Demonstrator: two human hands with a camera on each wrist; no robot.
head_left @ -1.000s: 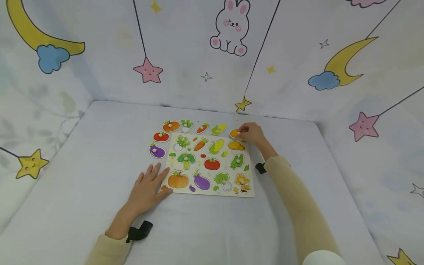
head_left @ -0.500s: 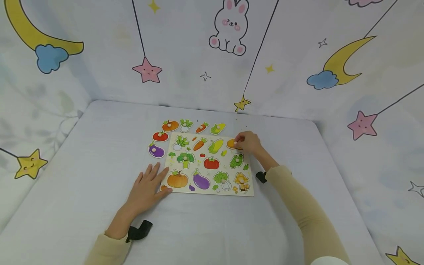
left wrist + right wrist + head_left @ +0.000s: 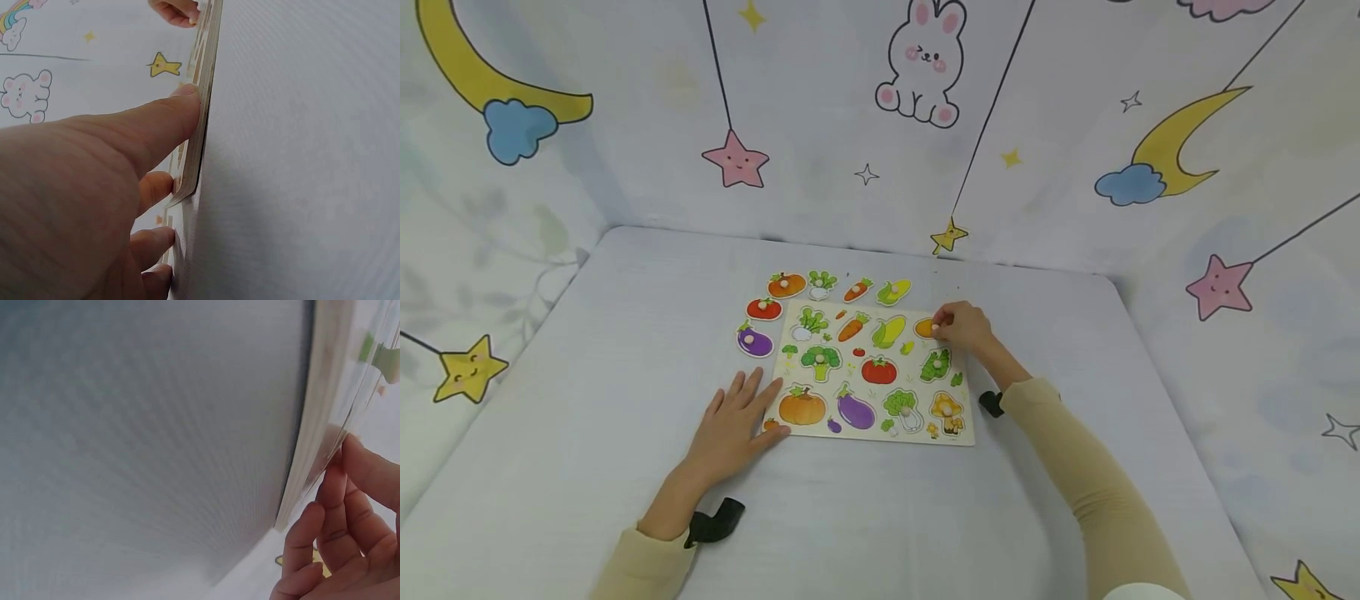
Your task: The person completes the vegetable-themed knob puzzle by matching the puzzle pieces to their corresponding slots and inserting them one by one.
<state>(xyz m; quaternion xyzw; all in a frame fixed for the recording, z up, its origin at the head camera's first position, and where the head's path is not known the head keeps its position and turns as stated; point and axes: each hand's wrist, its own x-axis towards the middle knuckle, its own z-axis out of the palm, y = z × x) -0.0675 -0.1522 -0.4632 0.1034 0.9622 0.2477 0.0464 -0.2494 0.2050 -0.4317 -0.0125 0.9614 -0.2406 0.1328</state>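
Note:
A pale wooden vegetable puzzle board (image 3: 910, 373) lies on the white table. At its far right corner my right hand (image 3: 966, 327) pinches the small knob of a yellow-orange, potato-like puzzle piece (image 3: 923, 328), which lies over the matching picture. The right wrist view has thumb and fingertips (image 3: 353, 447) meeting close over the board; the fingers hide part of the piece. My left hand (image 3: 730, 429) rests flat with spread fingers at the near left corner. Its thumb (image 3: 169, 115) lies along the board's edge in the left wrist view.
Loose knobbed pieces lie round the board: a pumpkin (image 3: 787, 286), turnip (image 3: 821, 286), carrot (image 3: 857, 290) and corn (image 3: 892, 292) behind it, a tomato (image 3: 763, 309) and eggplant (image 3: 755, 341) at its left. Broccoli (image 3: 821, 359) and mushroom (image 3: 947, 408) pieces sit in the board.
My right hand has carried the yellow-orange piece from the table behind the board toward me and onto the board's far right corner. My left hand has stayed in place.

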